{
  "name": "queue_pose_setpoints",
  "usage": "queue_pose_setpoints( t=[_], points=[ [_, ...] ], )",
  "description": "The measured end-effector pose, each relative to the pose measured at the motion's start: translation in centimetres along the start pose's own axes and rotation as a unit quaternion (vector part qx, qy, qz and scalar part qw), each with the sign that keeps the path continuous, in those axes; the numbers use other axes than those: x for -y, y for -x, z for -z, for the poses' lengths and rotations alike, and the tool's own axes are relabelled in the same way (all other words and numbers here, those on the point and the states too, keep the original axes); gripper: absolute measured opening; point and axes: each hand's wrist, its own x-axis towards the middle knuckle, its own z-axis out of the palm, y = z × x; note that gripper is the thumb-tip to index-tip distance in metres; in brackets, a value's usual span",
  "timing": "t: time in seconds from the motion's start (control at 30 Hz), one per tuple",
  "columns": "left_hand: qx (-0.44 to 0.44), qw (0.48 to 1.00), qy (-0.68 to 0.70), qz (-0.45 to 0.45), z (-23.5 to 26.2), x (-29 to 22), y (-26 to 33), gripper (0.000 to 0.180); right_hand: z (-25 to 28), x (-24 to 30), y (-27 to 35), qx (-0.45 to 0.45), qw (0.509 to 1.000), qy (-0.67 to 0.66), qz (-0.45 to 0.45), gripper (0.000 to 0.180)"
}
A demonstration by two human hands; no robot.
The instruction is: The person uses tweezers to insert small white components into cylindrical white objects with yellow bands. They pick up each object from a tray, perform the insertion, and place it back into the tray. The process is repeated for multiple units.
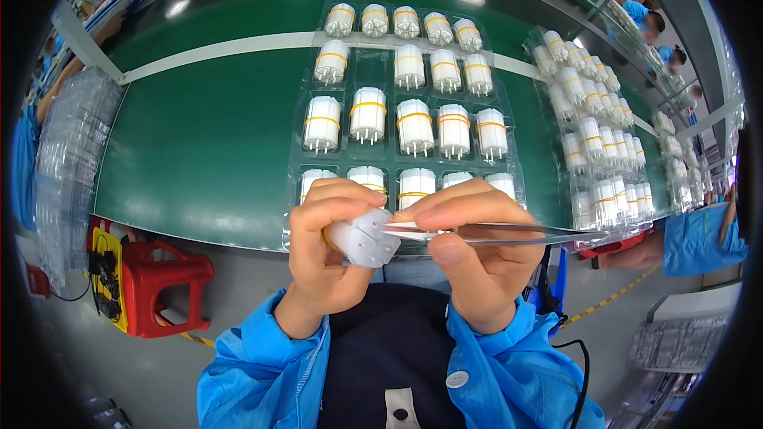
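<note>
Presently, the white cylindrical component [364, 238] is held close to the chest, above the near edge of the green work surface [207, 151], with its flat dotted end face turned towards the camera. The left hand [330, 250] wraps the body of the component, fingers and thumb pressed together around it. The right hand [469, 258] pinches a pair of metal tweezers [493, 231] between thumb and forefinger; the tweezer tips meet the end face of the component. Whether the tips grip anything cannot be told.

Just beyond the hands lies a clear plastic tray [405, 123] with rows of like white components, each banded in yellow. Most pockets are filled; at least one pocket in the second row from the far edge stands empty. Judged from this, work on the tray is under way, and which pieces are finished cannot be told.

To the right, a second clear tray [596, 135] carries further banded components. A stack of empty clear trays [67, 159] stands at the left. A red plastic stool [163, 282] sits below the table edge. Another person's blue sleeve [699, 242] enters at the right.
</note>
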Motion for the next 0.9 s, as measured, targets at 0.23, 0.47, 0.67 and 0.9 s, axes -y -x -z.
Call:
queue_pose_setpoints(
  t=[0.23, 0.47, 0.67, 0.9],
  points=[
    [-0.008, 0.994, -0.094, -0.053, 0.05, 0.34, -0.07, 0.050, -0.01, -0.25, -0.11, -0.001, 0.999, 0.037, 0.000, 0.014],
    [-0.019, 0.988, -0.131, -0.076, 0.08, 0.43, -0.06, 0.052, 0.07, 0.00, -0.27, 0.009, 0.998, 0.062, -0.004, 0.013],
    [-0.007, 0.983, -0.157, -0.092, 0.25, 0.50, -0.11, 0.052, 0.19, 0.26, -0.38, 0.023, 0.997, 0.074, 0.008, 0.012],
    [0.023, 0.979, -0.179, -0.097, 0.76, 0.54, -0.22, 0.049, 0.19, 0.22, -0.39, 0.023, 0.997, 0.073, 0.006, 0.013]
  ],
)
